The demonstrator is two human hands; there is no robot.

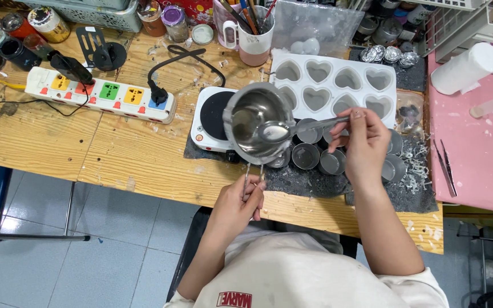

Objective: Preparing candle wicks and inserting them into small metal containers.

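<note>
My left hand (241, 199) grips the thin wire handle of a small steel melting pot (255, 117), which is held tilted above the edge of a small white hot plate (212, 117). My right hand (360, 140) holds a metal spoon (292, 130) by its handle, with the bowl of the spoon inside the pot's mouth. Just below the pot stand several small round metal cups (315, 157) on a dark mat (412, 194). A white silicone mould with heart-shaped cavities (332, 82) lies behind the cups.
A white power strip with coloured sockets (98, 94) lies at the left with the hot plate's black cable plugged in. Jars and a mug of tools (255, 34) line the back. Tweezers (446, 168) and a white roll (466, 68) rest on a pink mat at the right.
</note>
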